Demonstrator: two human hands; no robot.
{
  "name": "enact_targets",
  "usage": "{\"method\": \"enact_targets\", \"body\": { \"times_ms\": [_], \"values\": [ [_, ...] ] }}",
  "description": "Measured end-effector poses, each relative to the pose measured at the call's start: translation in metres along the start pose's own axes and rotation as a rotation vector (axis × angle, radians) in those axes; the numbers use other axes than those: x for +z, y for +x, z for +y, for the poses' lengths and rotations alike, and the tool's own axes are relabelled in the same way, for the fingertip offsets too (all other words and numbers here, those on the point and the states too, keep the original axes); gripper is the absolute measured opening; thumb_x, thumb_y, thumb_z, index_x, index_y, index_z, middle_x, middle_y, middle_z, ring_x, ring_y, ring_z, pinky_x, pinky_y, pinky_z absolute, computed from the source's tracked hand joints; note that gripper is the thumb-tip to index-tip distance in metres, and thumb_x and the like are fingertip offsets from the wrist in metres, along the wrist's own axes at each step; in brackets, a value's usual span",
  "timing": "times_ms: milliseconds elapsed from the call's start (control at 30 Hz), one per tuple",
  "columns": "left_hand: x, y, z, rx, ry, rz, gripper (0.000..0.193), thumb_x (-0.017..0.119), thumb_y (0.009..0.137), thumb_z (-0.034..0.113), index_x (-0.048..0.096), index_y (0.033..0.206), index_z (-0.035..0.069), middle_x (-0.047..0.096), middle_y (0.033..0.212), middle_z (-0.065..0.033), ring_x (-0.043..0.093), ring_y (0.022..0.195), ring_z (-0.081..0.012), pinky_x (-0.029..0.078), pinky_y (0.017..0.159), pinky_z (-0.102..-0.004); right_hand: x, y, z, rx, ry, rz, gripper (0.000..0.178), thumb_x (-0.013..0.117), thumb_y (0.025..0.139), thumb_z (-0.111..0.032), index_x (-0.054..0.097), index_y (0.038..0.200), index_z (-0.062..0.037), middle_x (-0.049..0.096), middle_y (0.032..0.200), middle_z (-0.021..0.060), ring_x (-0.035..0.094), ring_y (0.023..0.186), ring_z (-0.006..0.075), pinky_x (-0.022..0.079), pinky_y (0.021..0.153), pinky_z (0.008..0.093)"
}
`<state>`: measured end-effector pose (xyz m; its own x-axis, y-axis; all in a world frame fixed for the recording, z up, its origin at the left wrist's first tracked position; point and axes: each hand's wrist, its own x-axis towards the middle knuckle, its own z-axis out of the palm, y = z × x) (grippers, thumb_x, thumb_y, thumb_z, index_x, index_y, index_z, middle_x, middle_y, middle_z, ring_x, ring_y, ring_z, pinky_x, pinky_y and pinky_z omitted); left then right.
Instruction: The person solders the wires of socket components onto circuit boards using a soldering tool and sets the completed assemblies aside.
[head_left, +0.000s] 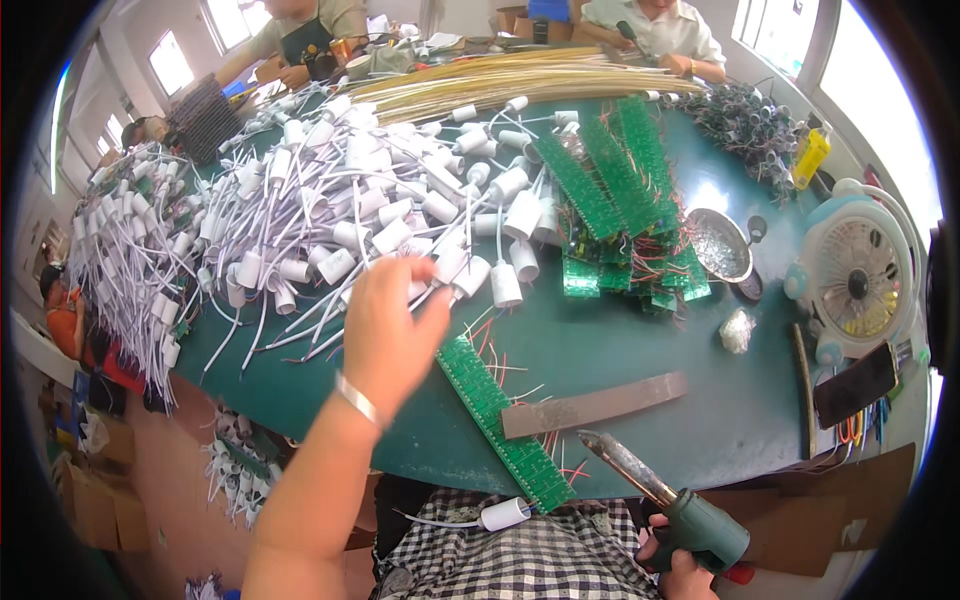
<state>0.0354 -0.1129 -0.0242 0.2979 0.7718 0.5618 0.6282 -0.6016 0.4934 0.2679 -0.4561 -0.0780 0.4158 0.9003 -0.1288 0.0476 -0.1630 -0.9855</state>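
Note:
My left hand [392, 325], with a band at the wrist, reaches over the front of a big heap of white lamp holders [388, 237] with white wires. Its thumb and forefinger are apart, close to one holder [470, 278]; the other fingers are partly hidden. In my right hand [680, 568] is a green soldering gun [705, 530], its metal tip pointing up and left toward the board. Between my hands lies a long green circuit board strip [480, 393] with thin red wires. A flat grey-brown bar [610, 400] crosses it. One lamp holder [503, 514] lies at its near end, over my checked apron.
Green boards [600, 185] are stacked beyond. To the right are a metal bowl [718, 245], a crumpled whitish lump [737, 330], a fan [858, 283] and a phone [855, 385]. Long yellowish rods [500, 82] lie at the back. Two people work across the table.

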Motion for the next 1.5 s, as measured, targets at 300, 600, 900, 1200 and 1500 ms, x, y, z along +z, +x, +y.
{"method": "enact_targets", "body": {
  "times_ms": [300,600,900,1200,1500],
  "values": [
    [0.032,0.025,-0.039,0.095,-0.186,0.120,0.036,0.074,0.071,0.008,0.054,0.102,0.009,0.062,0.107,-0.0099,0.056,0.095,-0.0332,0.044,0.083,-0.0415,0.011,0.000,-0.018,0.058,0.035,0.015,0.053,0.063,0.091,-0.039,0.054,0.123,0.0015,0.062,0.108,0.0093,0.058,0.079,0.0158,0.050,0.072,0.0330],
    [-0.039,-0.114,0.059,0.077,-0.107,-0.562,0.029,0.066,0.076,0.010,0.054,0.102,0.008,0.058,0.094,-0.0118,0.058,0.080,-0.0326,0.047,0.070,-0.0428,0.012,0.013,-0.028,0.054,0.188,-0.077,0.038,0.069,0.084,-0.029,0.061,0.108,-0.0010,0.065,0.093,0.0076,0.063,0.077,0.0171,0.051,0.070,0.0312],
    [-0.012,-0.138,0.068,0.098,-0.079,-0.401,0.014,0.070,0.069,0.012,0.062,0.080,0.014,0.057,0.090,-0.0018,0.054,0.084,-0.0246,0.037,0.074,-0.0390,-0.011,-0.003,0.009,-0.119,-0.133,-0.275,0.051,0.070,0.087,-0.026,0.048,0.125,0.0001,0.063,0.100,0.0106,0.063,0.080,0.0163,0.053,0.072,0.0324],
    [-0.004,-0.143,0.081,-0.145,-0.169,-0.383,0.016,0.069,0.063,0.006,0.056,0.072,0.011,0.055,0.087,-0.0044,0.048,0.089,-0.0265,0.033,0.080,-0.0397,-0.018,-0.016,0.008,-0.054,-0.313,-0.263,0.049,0.068,0.088,-0.022,0.044,0.126,-0.0006,0.062,0.105,0.0117,0.063,0.084,0.0187,0.052,0.076,0.0328],
    [-0.001,-0.144,0.083,-0.163,-0.148,-0.372,0.016,0.068,0.061,0.007,0.055,0.069,0.012,0.055,0.083,-0.0032,0.048,0.088,-0.0253,0.030,0.080,-0.0390,-0.012,-0.004,-0.004,-0.230,-0.476,-0.276,0.041,0.071,0.084,-0.020,0.055,0.116,0.0005,0.060,0.109,0.0148,0.060,0.095,0.0282,0.048,0.085,0.0385]
  ]
}}
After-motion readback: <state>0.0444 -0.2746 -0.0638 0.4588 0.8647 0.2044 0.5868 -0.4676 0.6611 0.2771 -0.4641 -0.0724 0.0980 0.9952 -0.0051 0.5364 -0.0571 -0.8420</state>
